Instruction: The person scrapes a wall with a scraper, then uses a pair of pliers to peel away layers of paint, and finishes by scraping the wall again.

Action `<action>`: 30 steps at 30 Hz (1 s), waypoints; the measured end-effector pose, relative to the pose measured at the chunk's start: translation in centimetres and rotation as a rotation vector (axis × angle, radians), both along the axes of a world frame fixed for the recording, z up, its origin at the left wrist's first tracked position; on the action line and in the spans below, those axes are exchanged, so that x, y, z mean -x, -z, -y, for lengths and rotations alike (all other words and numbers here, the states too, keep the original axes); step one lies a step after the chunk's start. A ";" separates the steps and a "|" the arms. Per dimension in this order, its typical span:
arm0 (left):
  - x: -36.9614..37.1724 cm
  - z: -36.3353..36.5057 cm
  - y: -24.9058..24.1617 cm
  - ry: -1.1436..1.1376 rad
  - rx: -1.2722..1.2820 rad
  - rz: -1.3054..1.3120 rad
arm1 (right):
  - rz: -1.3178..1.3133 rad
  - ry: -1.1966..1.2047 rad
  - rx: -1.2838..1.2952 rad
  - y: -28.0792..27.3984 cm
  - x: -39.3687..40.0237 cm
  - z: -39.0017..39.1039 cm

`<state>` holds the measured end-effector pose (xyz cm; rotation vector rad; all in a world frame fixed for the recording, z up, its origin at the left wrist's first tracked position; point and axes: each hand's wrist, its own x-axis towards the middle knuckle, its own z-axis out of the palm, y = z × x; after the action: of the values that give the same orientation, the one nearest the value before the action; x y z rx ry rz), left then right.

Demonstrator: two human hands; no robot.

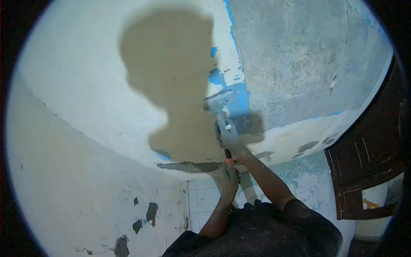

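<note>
A wide scraper (218, 100) with a flat head lies against the wall, where white paint meets a bare blue patch (242, 100). My right hand (228, 133) is wrapped round the upper part of its handle, just below the head, with a small white flake on it. Lower down, my left hand (230, 177) grips the red and black end of the handle (230, 162). The scraper's edge is tilted, its right side higher. Grey stripped wall (295, 55) spreads to the right of the blue patch.
My head's shadow (171, 60) falls on the white wall. Dark brown wooden furniture (364, 145) stands at the right. Paint debris (304, 171) lies on the white tiled floor (205, 199) along the wall's base. The left wall (85, 188) has several chipped grey spots.
</note>
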<state>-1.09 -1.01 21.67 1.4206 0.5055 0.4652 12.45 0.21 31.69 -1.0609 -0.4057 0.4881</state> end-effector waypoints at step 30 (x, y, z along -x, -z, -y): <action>0.5 0.4 -3.5 -0.024 -0.219 0.207 | -0.067 -0.007 0.053 -3.5 0.1 0.6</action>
<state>-1.57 -1.37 25.20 1.5557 0.3114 0.6955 12.37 -0.40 35.15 -1.0913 -0.3386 0.5413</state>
